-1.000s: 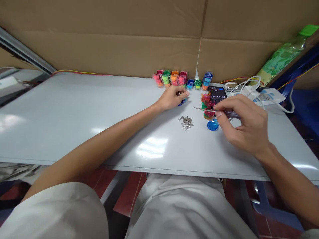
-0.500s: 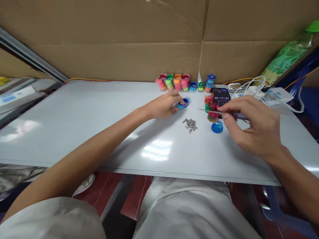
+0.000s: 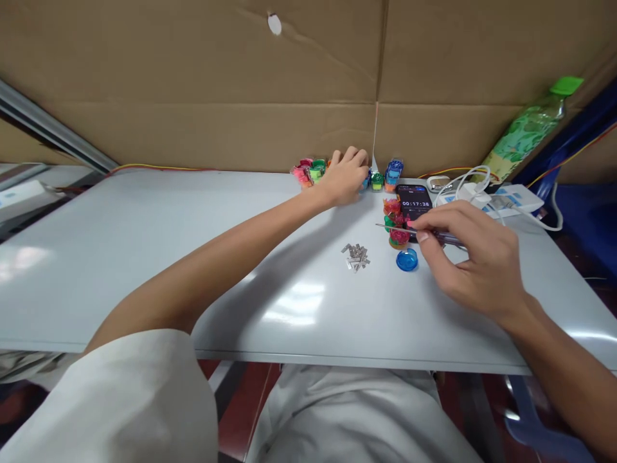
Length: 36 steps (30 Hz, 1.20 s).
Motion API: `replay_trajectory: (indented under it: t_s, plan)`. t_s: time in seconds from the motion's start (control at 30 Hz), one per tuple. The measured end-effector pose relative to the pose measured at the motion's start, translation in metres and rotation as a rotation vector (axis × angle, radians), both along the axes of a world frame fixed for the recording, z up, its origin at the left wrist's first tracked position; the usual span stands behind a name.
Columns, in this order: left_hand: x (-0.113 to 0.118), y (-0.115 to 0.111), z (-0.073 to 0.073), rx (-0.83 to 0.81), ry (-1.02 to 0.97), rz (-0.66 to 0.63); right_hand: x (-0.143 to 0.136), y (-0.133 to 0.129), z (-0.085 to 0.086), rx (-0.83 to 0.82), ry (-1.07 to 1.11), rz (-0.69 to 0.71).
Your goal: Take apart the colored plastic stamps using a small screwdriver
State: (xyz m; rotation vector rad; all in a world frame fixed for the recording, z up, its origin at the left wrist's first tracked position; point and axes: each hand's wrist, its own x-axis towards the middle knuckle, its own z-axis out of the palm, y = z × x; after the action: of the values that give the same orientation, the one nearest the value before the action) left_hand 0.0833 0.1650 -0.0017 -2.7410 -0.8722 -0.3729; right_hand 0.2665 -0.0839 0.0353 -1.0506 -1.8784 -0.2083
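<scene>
My left hand [image 3: 347,177] is at the row of coloured plastic pieces along the back of the table, its fingers bent down and partly hiding the row; what they hold, if anything, is hidden. Pink and green pieces [image 3: 317,170] show left of it, a small green one [image 3: 377,181] and a blue stack [image 3: 394,175] right of it. My right hand [image 3: 470,257] pinches a thin metal-tipped tool [image 3: 398,229], which points left over red and green pieces [image 3: 399,236]. A round blue part [image 3: 407,260] lies in front of these, with a pile of small metal strips [image 3: 357,257] to its left.
A phone [image 3: 415,200] showing a timer lies behind my right hand. White cables [image 3: 475,177] and a power strip [image 3: 518,198] are at the back right, near a green-capped bottle [image 3: 527,128]. Cardboard [image 3: 193,83] stands behind the table.
My left hand has moved back to the row, away from the spot where it touched a blue piece; that piece no longer shows there. My right hand still holds the tool. The view has shifted slightly.
</scene>
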Motion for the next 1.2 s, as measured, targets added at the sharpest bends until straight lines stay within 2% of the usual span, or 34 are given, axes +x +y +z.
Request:
replay_trajectory:
  t_s: [0.2,0.37,0.57,0.67,0.77,0.9,1.0,1.1,1.2]
  plan:
    - [-0.002,-0.003,0.003,-0.032,-0.027,0.026,-0.001,-0.001,0.000,-0.017,0.008,0.004]
    - [0.005,-0.011,0.011,-0.015,0.021,-0.027,0.000,0.001,-0.001,-0.025,-0.004,-0.012]
    - [0.016,-0.018,0.004,0.009,0.072,-0.058,0.001,0.001,-0.002,-0.021,-0.016,-0.015]
    - [0.005,-0.030,0.001,0.040,0.068,-0.073,0.003,0.001,0.000,-0.001,-0.026,-0.032]
    - [-0.018,-0.049,0.003,-0.023,0.043,-0.094,0.005,-0.001,0.003,0.016,-0.031,-0.062]
    - [-0.054,-0.079,0.010,-0.347,-0.071,-0.101,0.007,-0.003,0.005,0.035,-0.008,-0.078]
    - [-0.072,-0.098,0.015,-0.494,-0.153,-0.004,0.007,-0.005,0.004,0.029,-0.006,-0.081]
    - [-0.078,-0.108,0.015,-0.505,-0.213,0.065,0.006,-0.004,0.001,0.013,-0.017,-0.077]
    - [-0.073,-0.110,0.010,-0.489,-0.244,0.091,0.005,-0.002,-0.001,0.030,-0.019,-0.053]
